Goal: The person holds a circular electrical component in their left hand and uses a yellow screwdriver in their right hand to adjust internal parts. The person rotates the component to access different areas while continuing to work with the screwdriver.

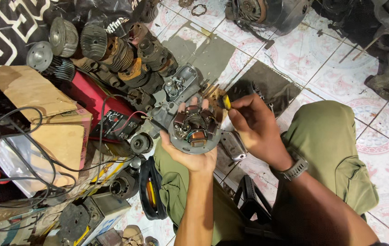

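Observation:
My left hand [193, 155] is palm up and holds a round grey stator plate [194, 130] with copper coils and dark windings on top. Fingertips show above its far rim. My right hand [254, 127] sits just right of the plate, fingers closed on a small tool with a yellow and black handle [226, 102], its end pointing toward the plate's upper right edge. A grey watch [296, 169] is on my right wrist. My knees in olive trousers [326, 141] are below.
Finned engine cylinders [112, 50] and heads are piled at upper left beside a red box [89, 95] and cardboard [30, 91]. Black cables [26, 155] trail at left. A grey engine casing [180, 89] lies behind the plate. An engine block [267, 13] sits at top on patterned tiles.

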